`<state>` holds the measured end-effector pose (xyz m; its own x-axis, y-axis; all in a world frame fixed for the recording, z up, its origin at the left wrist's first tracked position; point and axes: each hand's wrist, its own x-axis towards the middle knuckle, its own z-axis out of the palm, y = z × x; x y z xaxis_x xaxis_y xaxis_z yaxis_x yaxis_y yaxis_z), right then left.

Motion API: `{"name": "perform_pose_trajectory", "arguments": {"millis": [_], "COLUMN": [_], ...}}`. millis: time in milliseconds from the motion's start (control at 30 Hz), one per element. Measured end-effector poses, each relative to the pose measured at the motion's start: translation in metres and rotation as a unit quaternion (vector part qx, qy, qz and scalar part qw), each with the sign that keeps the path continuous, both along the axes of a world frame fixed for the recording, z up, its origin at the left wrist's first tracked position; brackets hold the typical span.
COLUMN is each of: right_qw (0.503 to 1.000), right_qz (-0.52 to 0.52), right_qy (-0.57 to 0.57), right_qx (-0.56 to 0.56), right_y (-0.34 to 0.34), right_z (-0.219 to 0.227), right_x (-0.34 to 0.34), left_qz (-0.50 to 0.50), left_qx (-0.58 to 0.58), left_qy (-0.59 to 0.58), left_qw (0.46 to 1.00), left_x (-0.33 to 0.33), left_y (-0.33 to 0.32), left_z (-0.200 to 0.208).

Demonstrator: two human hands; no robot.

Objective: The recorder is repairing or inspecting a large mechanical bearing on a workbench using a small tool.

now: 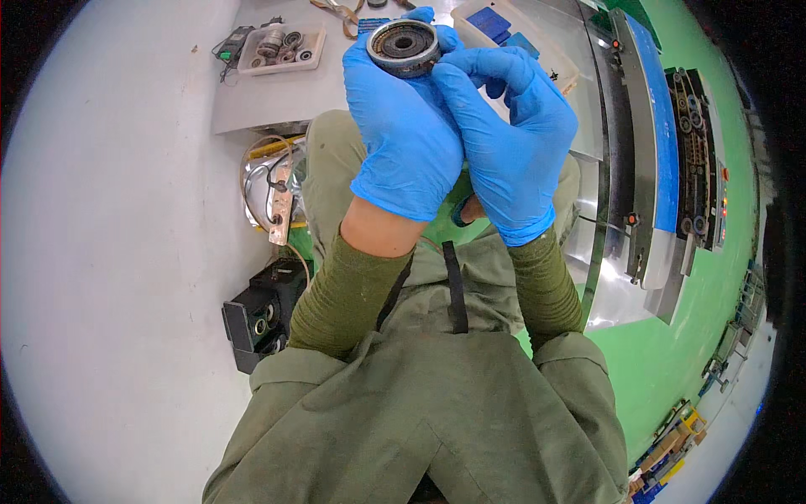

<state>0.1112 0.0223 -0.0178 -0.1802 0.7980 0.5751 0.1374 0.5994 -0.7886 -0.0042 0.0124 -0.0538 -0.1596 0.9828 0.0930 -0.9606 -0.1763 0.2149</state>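
Observation:
Both my hands wear blue gloves and are raised together at the top middle. My left hand [401, 139] is closed around a round metal wheel [404, 47] that looks like a bearing, with a silver rim and a dark, greasy recessed face around a centre hole. This face points up toward me. My right hand [516, 134] is closed in a pinch, thumb and forefinger at the wheel's right edge. A small dark spot shows at those fingertips; whether it is a separate piece, I cannot tell.
On the grey table [239, 109] ahead, a clear tray [281, 63] holds several metal rings and bearings. A white bin [558, 67] with blue pieces stands behind my right hand. A black device [264, 315] is low on the left; a machine with a blue panel [663, 126] is at right.

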Motion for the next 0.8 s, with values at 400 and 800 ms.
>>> {"name": "perform_pose_trajectory", "arguments": {"millis": [400, 800], "right_qw": [1.000, 0.994], "right_qz": [-0.008, 0.020], "right_qy": [0.015, 0.070], "right_qx": [-0.014, -0.078], "right_y": [0.000, 0.001], "right_z": [-0.001, -0.005], "right_x": [0.000, -0.004], "left_qz": [0.081, 0.066], "left_qx": [-0.131, -0.086], "left_qy": [0.001, 0.041], "left_qw": [0.988, 0.993], "left_x": [0.018, 0.012], "left_y": [0.000, -0.002], "left_z": [0.026, 0.013]}}
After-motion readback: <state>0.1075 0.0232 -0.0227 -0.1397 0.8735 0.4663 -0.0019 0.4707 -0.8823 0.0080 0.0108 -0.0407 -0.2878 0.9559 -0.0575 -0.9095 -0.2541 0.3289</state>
